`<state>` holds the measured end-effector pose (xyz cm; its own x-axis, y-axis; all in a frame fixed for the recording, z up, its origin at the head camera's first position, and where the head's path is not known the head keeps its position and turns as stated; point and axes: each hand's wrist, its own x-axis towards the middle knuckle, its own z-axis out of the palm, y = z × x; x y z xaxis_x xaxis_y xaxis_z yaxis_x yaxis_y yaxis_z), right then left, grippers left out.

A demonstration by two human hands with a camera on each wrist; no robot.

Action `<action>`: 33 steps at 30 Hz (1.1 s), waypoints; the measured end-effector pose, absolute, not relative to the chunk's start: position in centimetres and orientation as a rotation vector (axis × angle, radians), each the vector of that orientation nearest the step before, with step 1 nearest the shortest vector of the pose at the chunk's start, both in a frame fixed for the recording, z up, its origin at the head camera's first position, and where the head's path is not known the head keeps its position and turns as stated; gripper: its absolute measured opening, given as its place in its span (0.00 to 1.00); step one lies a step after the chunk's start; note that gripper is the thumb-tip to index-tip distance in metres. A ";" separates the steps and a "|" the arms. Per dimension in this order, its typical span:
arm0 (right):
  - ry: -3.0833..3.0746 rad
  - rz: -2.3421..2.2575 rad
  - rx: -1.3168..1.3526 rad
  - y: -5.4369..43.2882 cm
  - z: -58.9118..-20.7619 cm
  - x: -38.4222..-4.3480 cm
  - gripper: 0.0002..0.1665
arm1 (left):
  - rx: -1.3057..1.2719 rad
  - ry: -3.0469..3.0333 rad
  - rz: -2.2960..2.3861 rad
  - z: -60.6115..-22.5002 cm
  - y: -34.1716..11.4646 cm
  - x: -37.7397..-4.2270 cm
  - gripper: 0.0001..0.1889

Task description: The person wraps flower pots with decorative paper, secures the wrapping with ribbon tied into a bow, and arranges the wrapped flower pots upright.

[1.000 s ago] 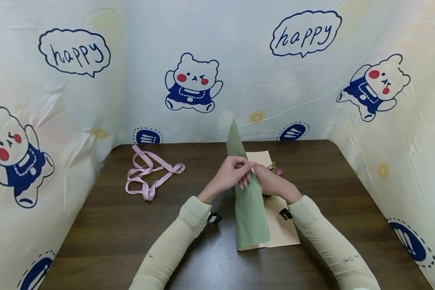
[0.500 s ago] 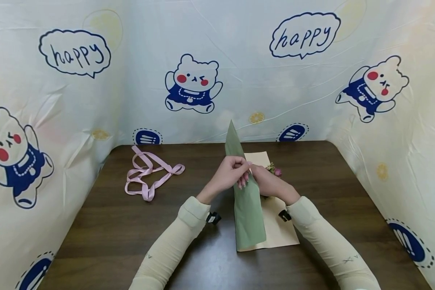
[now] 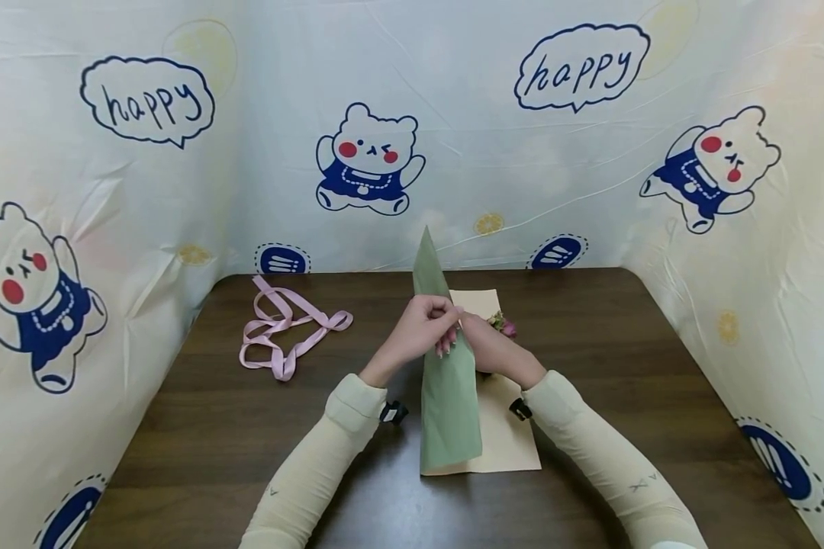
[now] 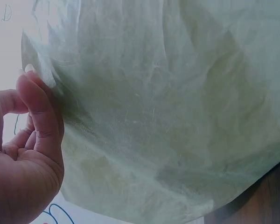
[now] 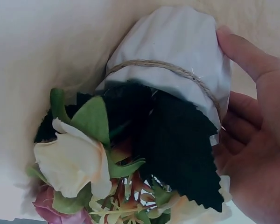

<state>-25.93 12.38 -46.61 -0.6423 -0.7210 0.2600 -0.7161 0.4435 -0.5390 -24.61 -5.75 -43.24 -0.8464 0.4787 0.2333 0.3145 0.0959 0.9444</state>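
Note:
A sheet of wrapping paper, green outside (image 3: pixel 449 415) and cream inside (image 3: pixel 511 438), stands folded up lengthwise on the table. My left hand (image 3: pixel 415 335) pinches the raised green edge between thumb and fingers; the left wrist view shows the green paper (image 4: pixel 154 102) spread beside that hand (image 4: pixel 30 154). On the cream side, my right hand (image 3: pixel 500 349) holds a small bouquet (image 3: pixel 503 325). In the right wrist view, the thumb and fingers of that hand (image 5: pixel 256 140) grip its white-wrapped base (image 5: pixel 172 42), tied with twine (image 5: pixel 163 65). White and pink flowers and dark leaves hang below.
A loose pink ribbon (image 3: pixel 284 335) lies in loops on the left of the dark wooden table (image 3: pixel 213 457). A printed cloth (image 3: pixel 247 191) with bears stands behind and along both sides of the table.
Both hands, the wrapping paper and the bouquet have shifted a little to the left together. The pinch on the paper edge looks the same, and the ribbon lies as before.

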 end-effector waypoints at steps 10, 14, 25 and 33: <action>2.645 -0.998 -1.304 11.8 -46.4 -25.6 0.10 | 0.811 2.218 1.824 -42.9 -6.4 -25.1 0.19; 2.627 -0.992 -1.313 12.0 -46.5 -25.6 0.13 | 0.799 2.208 1.814 -42.9 -6.4 -25.1 0.20; 2.693 -1.077 -1.237 14.2 -44.4 -24.1 0.07 | 0.800 2.199 1.763 -42.7 -6.2 -25.4 0.20; 2.743 -1.230 -1.131 16.6 -43.2 -22.7 0.15 | 0.850 2.188 1.705 -42.6 -6.1 -25.4 0.20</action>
<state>-22.66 16.62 -43.18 -0.7497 -0.5741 0.3293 -0.6277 0.4591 -0.6287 -25.38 -6.12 -42.62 -0.8020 0.5757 0.1595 0.2954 0.1501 0.9435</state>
